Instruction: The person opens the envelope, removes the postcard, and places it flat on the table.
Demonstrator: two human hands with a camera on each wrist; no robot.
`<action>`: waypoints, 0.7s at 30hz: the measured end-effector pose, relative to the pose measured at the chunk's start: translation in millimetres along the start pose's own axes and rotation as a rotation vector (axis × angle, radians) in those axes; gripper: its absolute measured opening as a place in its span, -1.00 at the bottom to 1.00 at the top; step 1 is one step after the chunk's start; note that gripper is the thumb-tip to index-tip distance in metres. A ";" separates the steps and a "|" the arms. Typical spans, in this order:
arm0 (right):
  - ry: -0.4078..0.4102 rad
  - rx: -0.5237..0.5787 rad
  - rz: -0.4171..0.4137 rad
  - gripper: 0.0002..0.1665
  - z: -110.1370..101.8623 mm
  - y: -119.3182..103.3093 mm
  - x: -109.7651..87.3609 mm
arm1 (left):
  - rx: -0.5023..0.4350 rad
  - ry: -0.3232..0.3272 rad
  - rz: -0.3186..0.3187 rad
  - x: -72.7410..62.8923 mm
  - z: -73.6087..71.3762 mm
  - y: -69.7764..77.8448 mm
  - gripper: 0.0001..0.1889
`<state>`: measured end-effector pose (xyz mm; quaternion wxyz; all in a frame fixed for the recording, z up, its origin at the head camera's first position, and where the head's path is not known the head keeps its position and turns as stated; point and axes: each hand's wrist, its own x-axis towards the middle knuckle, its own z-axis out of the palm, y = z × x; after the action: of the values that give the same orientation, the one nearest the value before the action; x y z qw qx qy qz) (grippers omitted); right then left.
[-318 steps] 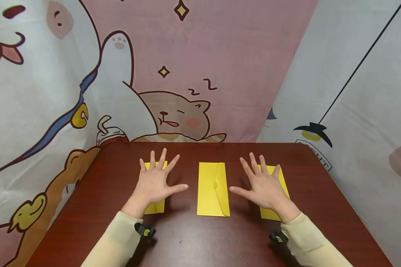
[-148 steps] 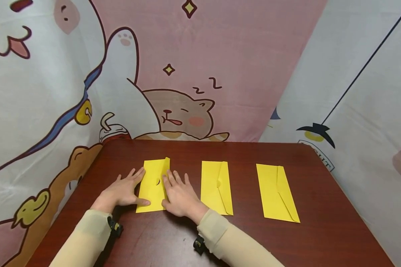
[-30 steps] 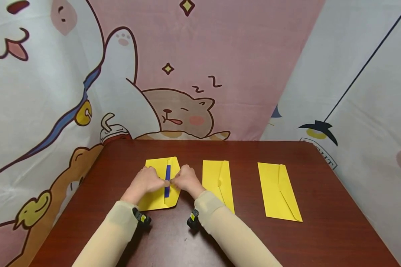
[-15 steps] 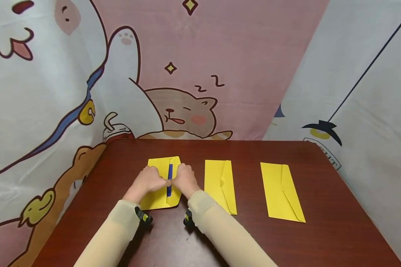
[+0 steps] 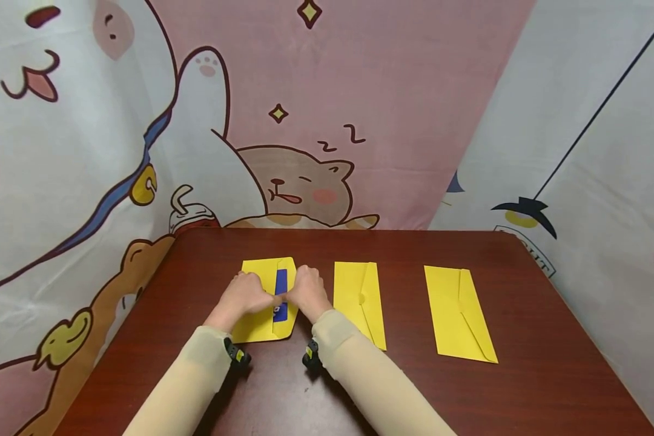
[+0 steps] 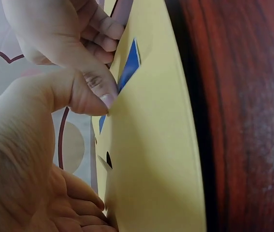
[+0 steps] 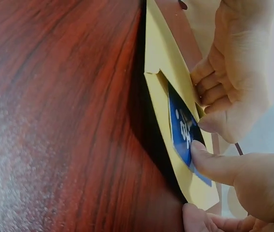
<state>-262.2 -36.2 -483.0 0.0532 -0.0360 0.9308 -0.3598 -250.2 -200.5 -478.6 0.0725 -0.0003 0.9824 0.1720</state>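
A yellow envelope [image 5: 256,327] lies at the left of the table with its flap unfolded to the right. A flat blue card [image 5: 281,280] with white markings sticks partly out of its opening; the rest is hidden inside. My left hand [image 5: 245,295] holds the envelope by its body, thumb at the opening's edge and fingers bent, as the right wrist view shows. With the thumb on the card's face, my right hand [image 5: 308,293] pinches the blue card [image 7: 181,128] over the flap; its fingers reach under the flap's edge. Both thumb tips are close together.
Two more yellow envelopes, one in the middle [image 5: 354,284] and one at the right [image 5: 460,327], lie with flaps folded down on the dark red-brown table [image 5: 539,375]. A cartoon-printed cloth [image 5: 403,121] hangs behind the table.
The left envelope's flap has been unfolded since the earliest frames. Over the last half second the blue card has slid rightward from the opening, showing a wider strip. The other envelopes stay put.
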 end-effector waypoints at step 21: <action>-0.044 -0.003 0.136 -0.40 -11.9 -0.1 1.5 | 0.027 -0.027 -0.004 -1.0 -0.1 0.4 -0.35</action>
<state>-265.2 -28.5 -474.2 0.0976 0.0192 0.9303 -0.3531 -249.2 -200.1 -478.2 0.0863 0.0008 0.9836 0.1587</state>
